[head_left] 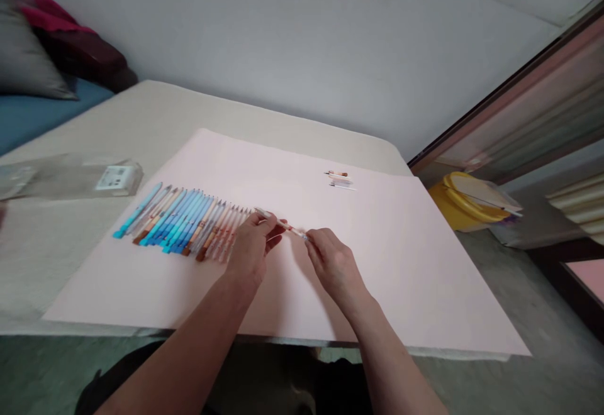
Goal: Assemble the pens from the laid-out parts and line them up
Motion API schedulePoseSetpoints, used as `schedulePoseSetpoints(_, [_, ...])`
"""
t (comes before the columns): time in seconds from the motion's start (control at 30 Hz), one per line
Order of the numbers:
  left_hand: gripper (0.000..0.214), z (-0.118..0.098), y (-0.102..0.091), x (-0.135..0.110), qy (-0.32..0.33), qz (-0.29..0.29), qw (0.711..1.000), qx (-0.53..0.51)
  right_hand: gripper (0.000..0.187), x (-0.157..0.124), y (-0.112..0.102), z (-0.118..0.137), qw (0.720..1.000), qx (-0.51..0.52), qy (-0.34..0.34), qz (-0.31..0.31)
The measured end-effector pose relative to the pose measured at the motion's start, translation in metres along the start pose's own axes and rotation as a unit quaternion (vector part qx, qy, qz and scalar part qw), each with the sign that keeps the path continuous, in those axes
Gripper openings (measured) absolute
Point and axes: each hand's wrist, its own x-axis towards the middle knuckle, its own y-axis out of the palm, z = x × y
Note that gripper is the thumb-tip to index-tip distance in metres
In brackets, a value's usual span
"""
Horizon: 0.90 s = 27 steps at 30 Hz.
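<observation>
A slim pen (291,229) spans the gap between my two hands above the pink sheet. My left hand (250,242) pinches its pale end between thumb and fingers. My right hand (334,263) has its fingertips closed on the other end, where a bit of blue shows. Just left of my left hand lies a row of several pens (184,217), in blue, brown, grey and pale pink, side by side. Farther back lie a few small pen parts (336,173), one with a brown end, and a thin white refill-like piece (343,187).
The pink sheet (401,264) covers much of the cream-covered table (264,113). A clear plastic bag or package with a white label (114,178) lies at the left. A yellow bucket (465,201) stands beyond the right edge. At the far left are a grey cushion (31,56) and blue seat.
</observation>
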Motion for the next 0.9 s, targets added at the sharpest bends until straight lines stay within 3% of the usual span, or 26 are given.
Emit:
schedulePoseSetpoints(0.37, [0.017, 0.0020, -0.0022, 0.0013, 0.006, 0.018, 1.000, 0.016, 0.020, -0.0015, 0.0029, -0.0020, 0.997, 0.077, 0.012, -0.006])
schedulePoseSetpoints(0.53, [0.018, 0.0021, -0.0011, 0.0014, 0.016, 0.026, 0.999, 0.023, 0.021, -0.0009, 0.0056, 0.0016, 0.974, 0.202, 0.096, 0.017])
schedulePoseSetpoints(0.63, [0.018, 0.0018, -0.0010, 0.0020, 0.018, 0.025, 0.999, 0.021, 0.017, 0.0015, 0.0052, 0.0057, 0.914, 0.354, 0.192, 0.045])
schedulePoseSetpoints(0.77, [0.014, 0.0016, -0.0020, 0.0031, 0.019, 0.052, 0.998, 0.005, 0.019, 0.0049, 0.0024, 0.0071, 0.757, 0.570, 0.300, 0.111])
schedulePoseSetpoints(0.83, [0.012, 0.0014, -0.0023, 0.0033, 0.016, 0.065, 0.998, -0.004, 0.022, 0.0058, 0.0013, 0.0064, 0.693, 0.631, 0.324, 0.129])
schedulePoseSetpoints(0.9, [0.011, 0.0010, -0.0023, 0.0033, 0.014, 0.072, 0.997, -0.016, 0.025, 0.0063, 0.0015, 0.0064, 0.666, 0.655, 0.334, 0.129])
